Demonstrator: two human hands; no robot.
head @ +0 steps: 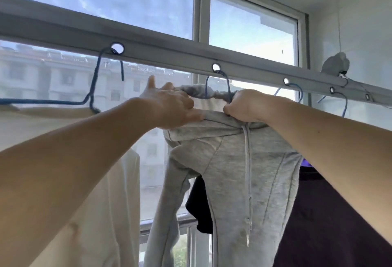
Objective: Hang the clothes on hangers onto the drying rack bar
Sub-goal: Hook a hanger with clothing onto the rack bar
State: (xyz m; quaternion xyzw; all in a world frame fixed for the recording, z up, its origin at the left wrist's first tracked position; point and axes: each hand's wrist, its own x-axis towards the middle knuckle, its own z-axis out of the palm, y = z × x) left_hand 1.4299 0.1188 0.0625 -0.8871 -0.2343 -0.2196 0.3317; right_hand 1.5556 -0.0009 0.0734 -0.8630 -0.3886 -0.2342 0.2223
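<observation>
Grey drawstring sweatpants [237, 171] hang from a blue wire hanger whose hook [224, 80] sits in a hole of the grey drying rack bar [169, 54]. My left hand [171, 105] rests on the waistband at the left, thumb raised and fingers curled into the fabric. My right hand [244, 105] grips the waistband at the right, just under the hook. The hanger's shoulders are hidden by the cloth.
A cream garment [89, 192] hangs at the left on another blue hanger [99, 80]. A dark garment [328, 213] hangs at the right. Two more blue hooks [297, 90] sit in holes further right. The window [127, 1] lies close behind the bar.
</observation>
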